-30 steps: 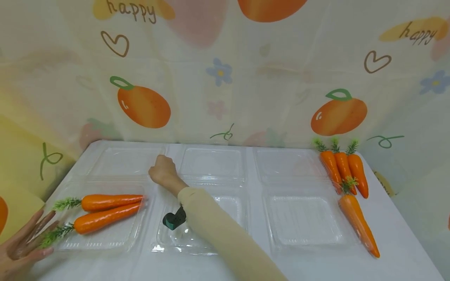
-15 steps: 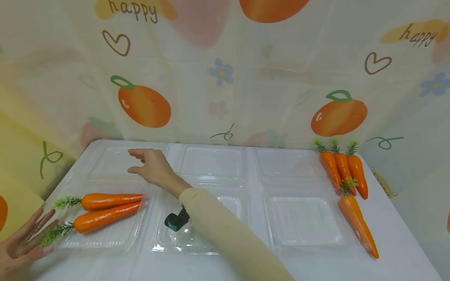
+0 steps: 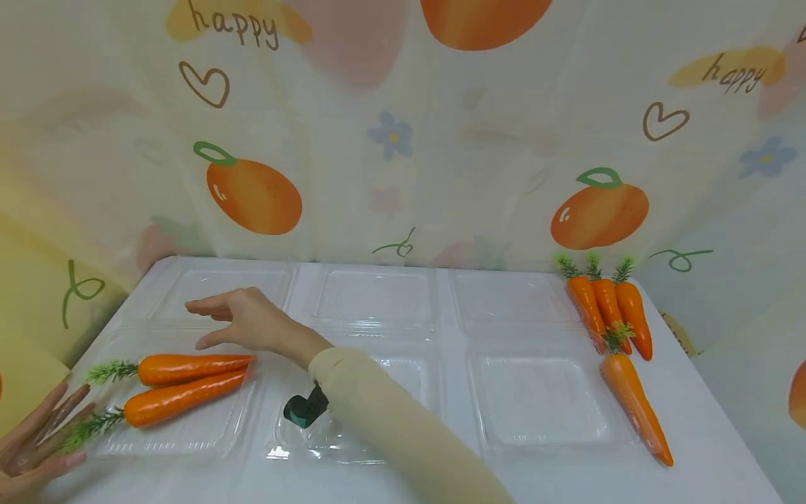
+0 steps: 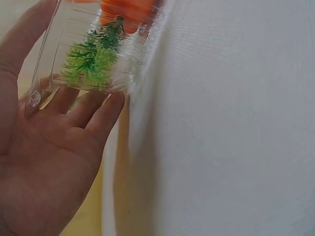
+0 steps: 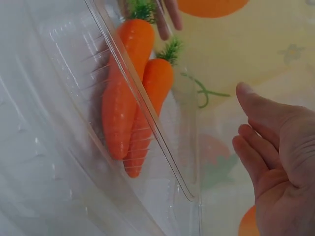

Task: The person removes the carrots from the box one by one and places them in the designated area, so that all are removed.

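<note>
Two orange carrots [image 3: 189, 395] with green tops lie side by side in the base of the left clear plastic clamshell box [image 3: 189, 448], whose lid [image 3: 220, 280] is laid back behind it. My left hand [image 3: 40, 437] rests against the box's left end, its fingers straight along the wall; in the left wrist view the fingers [image 4: 93, 110] touch the plastic beside the carrot greens [image 4: 91, 61]. My right hand [image 3: 242, 318] hovers above the box's hinge area, thumb and fingers apart, with nothing between them. In the right wrist view that hand [image 5: 280, 152] is clear of the box.
Two more clear clamshell boxes stand unfolded, one in the middle [image 3: 359, 458] partly under my right sleeve, one at right [image 3: 541, 444]. Several carrots [image 3: 636, 406] lie along the right side of the white table [image 3: 705, 448]. A patterned cloth [image 3: 403, 91] hangs behind.
My right hand has moved left from the gap between the left and middle lids, and its curled fingers have opened. The left hand and the carrots keep their places.
</note>
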`<state>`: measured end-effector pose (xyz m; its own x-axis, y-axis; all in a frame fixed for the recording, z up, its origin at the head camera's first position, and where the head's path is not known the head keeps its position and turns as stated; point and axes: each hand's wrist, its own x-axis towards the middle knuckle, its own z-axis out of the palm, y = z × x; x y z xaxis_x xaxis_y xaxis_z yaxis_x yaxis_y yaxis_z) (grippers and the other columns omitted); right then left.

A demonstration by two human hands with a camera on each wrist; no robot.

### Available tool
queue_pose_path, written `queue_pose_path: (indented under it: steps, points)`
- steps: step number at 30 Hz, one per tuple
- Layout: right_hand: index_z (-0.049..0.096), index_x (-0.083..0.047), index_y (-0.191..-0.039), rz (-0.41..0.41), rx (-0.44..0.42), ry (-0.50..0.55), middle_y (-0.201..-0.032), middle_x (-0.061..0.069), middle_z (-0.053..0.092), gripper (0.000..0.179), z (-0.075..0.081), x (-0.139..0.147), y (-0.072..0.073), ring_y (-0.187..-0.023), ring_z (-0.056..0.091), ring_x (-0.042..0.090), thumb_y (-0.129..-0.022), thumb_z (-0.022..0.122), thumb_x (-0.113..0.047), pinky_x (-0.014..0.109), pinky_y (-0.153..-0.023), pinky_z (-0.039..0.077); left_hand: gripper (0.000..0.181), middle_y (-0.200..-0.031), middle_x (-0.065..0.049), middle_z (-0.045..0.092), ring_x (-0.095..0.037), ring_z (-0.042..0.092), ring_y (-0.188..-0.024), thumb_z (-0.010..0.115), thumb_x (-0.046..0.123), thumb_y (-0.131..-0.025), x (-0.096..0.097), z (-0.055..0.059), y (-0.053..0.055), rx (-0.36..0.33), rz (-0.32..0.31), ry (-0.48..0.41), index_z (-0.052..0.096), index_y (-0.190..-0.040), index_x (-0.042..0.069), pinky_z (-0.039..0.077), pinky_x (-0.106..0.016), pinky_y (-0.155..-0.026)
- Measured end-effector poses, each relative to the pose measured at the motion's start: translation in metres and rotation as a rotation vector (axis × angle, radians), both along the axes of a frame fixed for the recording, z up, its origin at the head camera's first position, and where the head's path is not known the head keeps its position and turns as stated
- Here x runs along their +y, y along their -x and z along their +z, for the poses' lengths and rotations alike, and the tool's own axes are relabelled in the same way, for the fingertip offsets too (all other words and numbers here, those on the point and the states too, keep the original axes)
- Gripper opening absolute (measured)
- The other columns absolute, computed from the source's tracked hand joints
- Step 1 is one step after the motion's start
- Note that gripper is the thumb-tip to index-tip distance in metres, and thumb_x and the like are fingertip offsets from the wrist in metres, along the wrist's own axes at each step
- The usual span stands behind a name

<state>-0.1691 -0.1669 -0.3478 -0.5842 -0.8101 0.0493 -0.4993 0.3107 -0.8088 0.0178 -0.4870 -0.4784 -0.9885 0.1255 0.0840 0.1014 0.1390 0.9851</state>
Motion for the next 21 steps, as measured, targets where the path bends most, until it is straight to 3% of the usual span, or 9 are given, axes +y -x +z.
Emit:
queue_pose_path:
  steps: [5,12,18,21]
  points:
    - [0.06,-0.019,-0.136,0.042,-0.008,-0.089,-0.133,-0.012,0.061,0.056,-0.003,-0.007,-0.004,-0.115,0.058,-0.004,-0.084,0.079,-0.02,0.003,-0.089,0.041,0.098,-0.158,0.023,0.019,0.017,0.043,-0.122,0.041,-0.031,-0.087,0.0,-0.001,-0.002,0.03,-0.02,-0.1,-0.001,-0.159,0.021,0.042,-0.002,-0.084]
    - [0.062,-0.018,-0.135,0.108,-0.001,-0.168,-0.131,-0.015,0.062,0.052,-0.011,-0.017,-0.007,-0.112,0.057,-0.007,-0.085,0.077,-0.023,0.001,-0.088,0.041,0.098,-0.159,0.023,0.012,0.021,0.043,-0.117,0.046,-0.025,-0.089,0.002,0.001,-0.003,-0.026,0.05,-0.02,0.0,-0.158,0.027,0.04,0.0,-0.081]
    - [0.06,-0.018,-0.137,0.099,0.036,-0.241,-0.131,-0.015,0.061,0.05,-0.018,-0.02,-0.007,-0.113,0.057,-0.005,-0.089,0.074,-0.021,0.002,-0.088,0.041,0.1,-0.157,0.026,0.014,0.022,0.043,-0.116,0.047,-0.025,-0.089,0.004,0.004,-0.001,-0.053,0.043,-0.035,0.0,-0.158,0.029,0.044,-0.002,-0.081]
    - [0.059,-0.017,-0.138,0.118,0.086,-0.277,-0.132,-0.013,0.061,0.049,-0.022,-0.021,-0.007,-0.113,0.057,-0.004,-0.09,0.072,-0.02,0.001,-0.088,0.04,0.1,-0.157,0.028,0.011,0.025,0.041,-0.115,0.049,-0.022,-0.091,0.005,0.007,-0.001,-0.065,0.062,0.049,-0.002,-0.158,0.032,0.041,0.0,-0.08]
